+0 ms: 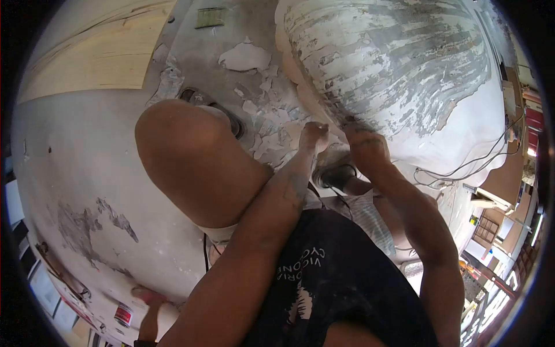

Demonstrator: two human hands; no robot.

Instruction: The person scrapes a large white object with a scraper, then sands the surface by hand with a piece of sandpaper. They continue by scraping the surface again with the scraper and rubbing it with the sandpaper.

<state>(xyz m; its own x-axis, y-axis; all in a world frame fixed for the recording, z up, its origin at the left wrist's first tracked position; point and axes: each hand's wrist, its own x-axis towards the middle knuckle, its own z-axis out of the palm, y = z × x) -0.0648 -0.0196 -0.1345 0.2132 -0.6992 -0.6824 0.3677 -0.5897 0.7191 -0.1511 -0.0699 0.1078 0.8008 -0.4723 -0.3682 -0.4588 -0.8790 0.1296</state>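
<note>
My left hand (315, 136) is closed in a fist just beside the edge of a large rounded piece (393, 63) with patchy grey and white streaks. Close to it on the right, my right hand (367, 146) has its fingers curled at the lower edge of that piece. Whatever either hand holds is too small or hidden to name. Thin pale flakes (272, 141) lie on the floor to the left of my hands.
A pale wooden sheet (110, 52) lies at upper left, a small greenish piece (210, 17) near the top. Black cables (462, 174) run along the right. At lower left are a red-and-white can (123, 314) and another person's limb (151, 318).
</note>
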